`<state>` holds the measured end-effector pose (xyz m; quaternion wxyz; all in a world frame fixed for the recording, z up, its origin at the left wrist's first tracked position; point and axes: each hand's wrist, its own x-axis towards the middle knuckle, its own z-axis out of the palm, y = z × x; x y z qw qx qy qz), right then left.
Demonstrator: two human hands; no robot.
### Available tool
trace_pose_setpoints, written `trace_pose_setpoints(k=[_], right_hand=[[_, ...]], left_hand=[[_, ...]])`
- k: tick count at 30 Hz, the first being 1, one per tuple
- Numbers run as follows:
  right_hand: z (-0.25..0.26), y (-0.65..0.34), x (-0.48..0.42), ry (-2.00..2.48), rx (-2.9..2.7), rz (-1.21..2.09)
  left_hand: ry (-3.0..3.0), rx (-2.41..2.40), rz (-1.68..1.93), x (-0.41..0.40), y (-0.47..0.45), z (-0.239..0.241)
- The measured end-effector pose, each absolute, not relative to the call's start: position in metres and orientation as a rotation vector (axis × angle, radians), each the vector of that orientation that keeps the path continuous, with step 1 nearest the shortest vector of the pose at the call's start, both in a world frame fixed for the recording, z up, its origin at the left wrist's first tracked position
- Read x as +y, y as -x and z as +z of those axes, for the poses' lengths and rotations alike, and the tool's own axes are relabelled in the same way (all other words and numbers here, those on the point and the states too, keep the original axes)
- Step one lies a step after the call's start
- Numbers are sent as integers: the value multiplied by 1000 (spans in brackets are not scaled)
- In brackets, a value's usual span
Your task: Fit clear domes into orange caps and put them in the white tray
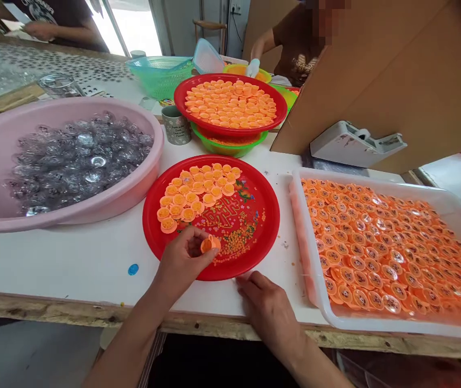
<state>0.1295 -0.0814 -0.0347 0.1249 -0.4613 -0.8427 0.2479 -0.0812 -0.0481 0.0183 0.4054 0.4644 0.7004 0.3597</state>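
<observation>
My left hand (188, 253) is closed, with thumb and fingers pinching a small orange toy teacup (210, 245) above the front part of a round red tray (269, 215). Rows of similar orange toy teacups (192, 196) sit on the tray's upper left. Tiny orange and yellowish beads (236, 242) lie scattered at its lower right. My right hand (269, 302) rests on the white table by the tray's front rim, its fingers curled. What its fingertips hold, if anything, is hidden.
At left stands a pink basin (153, 156) of clear plastic balls. A white bin (323, 302) of orange pieces is at right, below a tape dispenser (351, 143) and cardboard (376, 70). Behind are a heaped red tray (180, 102), a mug (176, 126) and two people.
</observation>
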Motion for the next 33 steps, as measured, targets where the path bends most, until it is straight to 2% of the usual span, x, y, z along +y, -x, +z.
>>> trace_pose_setpoints(k=[3, 5, 7, 11, 13, 17, 26, 33], right_hand=[[-42, -141, -81, 1251, -2463, 669], [-38, -148, -80, 1194, -2405, 757], [-29, -152, -79, 1205, -2177, 981], [-9, -150, -75, 1139, -1367, 1709], [-3, -147, -73, 1039, -1012, 1906], [-2, -147, -69, 971, -766, 1941], [-4, -149, -64, 909, -803, 1969], [-5, -150, -55, 975, -886, 1860]], left_hand=[[-997, 1668, 967, -52, 78, 20], [-876, 1580, 975, -54, 75, 21], [-804, 1512, 956, -55, 71, 22], [-722, 1441, 944, -55, 62, 26], [-685, 1374, 913, -55, 57, 28], [-669, 1219, 863, -57, 48, 31], [-596, 1110, 888, -59, 39, 30], [-645, 1091, 860, -57, 38, 30]])
